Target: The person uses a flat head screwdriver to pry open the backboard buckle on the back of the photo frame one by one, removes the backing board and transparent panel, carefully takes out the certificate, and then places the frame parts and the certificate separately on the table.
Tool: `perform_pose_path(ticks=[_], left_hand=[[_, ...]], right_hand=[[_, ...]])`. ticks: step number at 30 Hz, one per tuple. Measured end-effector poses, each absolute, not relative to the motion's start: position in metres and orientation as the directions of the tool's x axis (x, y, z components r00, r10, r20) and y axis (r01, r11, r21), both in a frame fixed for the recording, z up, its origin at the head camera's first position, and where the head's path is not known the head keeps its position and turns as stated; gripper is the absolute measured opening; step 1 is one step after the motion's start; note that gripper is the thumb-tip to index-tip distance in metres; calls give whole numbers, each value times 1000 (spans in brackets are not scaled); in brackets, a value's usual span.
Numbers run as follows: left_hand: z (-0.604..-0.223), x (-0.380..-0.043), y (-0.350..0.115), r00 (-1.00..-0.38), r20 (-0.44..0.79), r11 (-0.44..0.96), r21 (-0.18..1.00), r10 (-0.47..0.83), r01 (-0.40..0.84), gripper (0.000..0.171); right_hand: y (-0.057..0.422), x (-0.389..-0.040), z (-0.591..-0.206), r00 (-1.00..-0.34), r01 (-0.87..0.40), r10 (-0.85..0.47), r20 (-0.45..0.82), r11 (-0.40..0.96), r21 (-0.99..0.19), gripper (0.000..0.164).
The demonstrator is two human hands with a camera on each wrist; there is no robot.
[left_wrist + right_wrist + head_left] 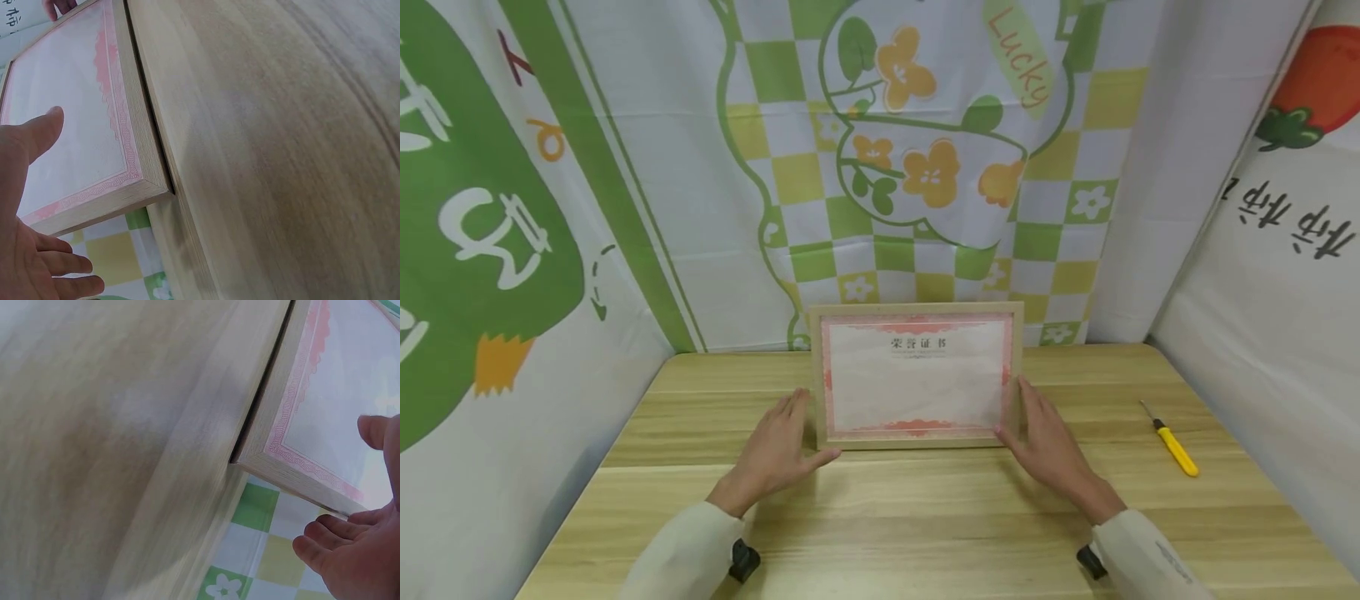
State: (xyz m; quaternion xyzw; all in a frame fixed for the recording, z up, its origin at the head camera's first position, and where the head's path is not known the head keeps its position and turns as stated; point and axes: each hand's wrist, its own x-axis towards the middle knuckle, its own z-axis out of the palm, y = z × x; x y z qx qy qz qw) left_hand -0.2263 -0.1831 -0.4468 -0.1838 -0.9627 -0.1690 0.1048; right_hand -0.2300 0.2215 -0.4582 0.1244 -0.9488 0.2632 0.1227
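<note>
A light wooden picture frame (917,443) stands upright at the back of the table, holding a certificate (917,387) with a pink-red border. To its left is my left hand (778,450), its thumb spread and its fingers extended beside the frame's side. In the left wrist view a gap shows between those fingers (72,262) and the wood. My right hand (1052,446) is at the right side, fingertips right at the edge. Its thumb (373,431) overlaps the certificate's front in the right wrist view. Neither hand's fingers are curled round the frame.
A yellow-handled screwdriver (1176,450) lies on the wooden table (910,525) at the right. Behind the frame hangs a green-and-yellow checked curtain (925,267). Printed cloth walls (625,308) close in both sides.
</note>
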Motion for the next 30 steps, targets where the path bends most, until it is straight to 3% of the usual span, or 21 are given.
perform_pose_path(ticks=[10, 18, 24, 30], left_hand=[[-445, -237, -175, -907, 314, 845, 366, 281, 389, 88], [-441, -245, -172, -938, 234, 863, 383, 256, 331, 85], [-438, -254, -167, -939, 249, 875, 365, 238, 319, 70], [-439, -261, -166, -957, 239, 868, 428, 162, 254, 56]], right_hand=[[222, -239, -455, -953, -252, -112, 281, 806, -536, 80], [223, -253, -454, -951, -266, -115, 286, 774, -574, 76], [222, -264, -452, -964, -238, -102, 244, 735, -635, 71], [217, -270, -449, -963, -238, -84, 256, 711, -661, 63]])
